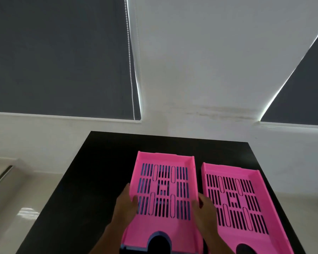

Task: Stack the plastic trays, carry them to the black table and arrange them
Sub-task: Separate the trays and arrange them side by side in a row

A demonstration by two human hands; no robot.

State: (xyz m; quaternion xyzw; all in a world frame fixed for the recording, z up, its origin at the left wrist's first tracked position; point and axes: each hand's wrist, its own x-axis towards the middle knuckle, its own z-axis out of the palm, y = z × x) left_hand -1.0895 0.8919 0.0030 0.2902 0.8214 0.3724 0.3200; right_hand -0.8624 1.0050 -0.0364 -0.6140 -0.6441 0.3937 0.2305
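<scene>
Two pink slotted plastic trays are over the black table [99, 171]. The left pink tray [163, 226] is held between both hands, with a grey-blue tray edge [134, 248] showing beneath its near end, so it tops a stack. My left hand [125, 206] grips its left wall, thumb inside. Gripping its right wall is my right hand [206, 211]. The right pink tray [246, 208] lies flat on the table beside it, a narrow gap between them, touched by neither hand.
The table's far edge meets a white wall [191, 70] with dark roller blinds [53, 52] on both sides. A pale glossy floor [26, 198] lies left of the table. Bare black tabletop stretches left of the trays.
</scene>
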